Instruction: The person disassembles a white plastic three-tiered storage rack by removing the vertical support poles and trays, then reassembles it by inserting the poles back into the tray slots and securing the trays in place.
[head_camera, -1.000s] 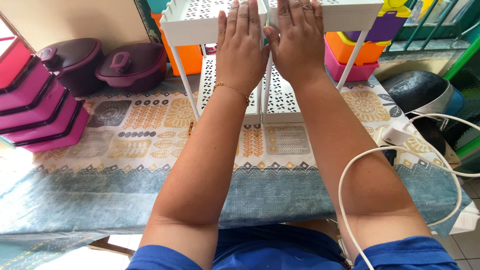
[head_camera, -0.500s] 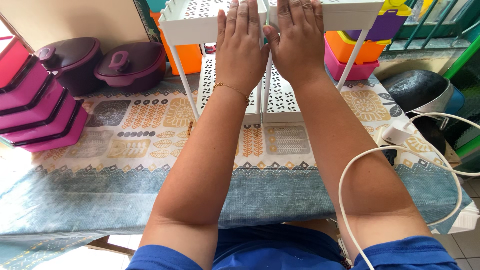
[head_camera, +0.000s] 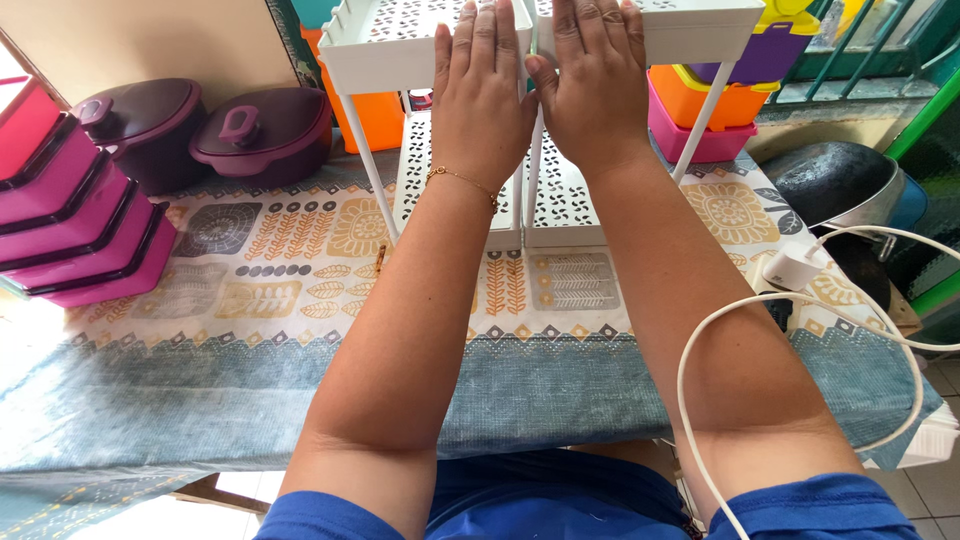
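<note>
A white perforated plastic rack stands on the table, with an upper shelf (head_camera: 385, 55) on thin white legs and a lower shelf (head_camera: 565, 205) under it. My left hand (head_camera: 482, 90) lies flat, palm down, on the front edge of the upper shelf, fingers together and stretched forward. My right hand (head_camera: 596, 85) rests flat beside it on the same shelf, thumbs nearly touching. Neither hand grips anything. A thin gold bracelet circles my left wrist.
Two dark purple lidded pots (head_camera: 262, 130) sit at the back left, next to stacked pink containers (head_camera: 70, 215). Orange, pink and purple boxes (head_camera: 700, 105) stand behind the rack. A white charger with cable (head_camera: 795, 270) lies at right, near a dark pan (head_camera: 835, 180). A patterned cloth (head_camera: 250, 270) covers the table.
</note>
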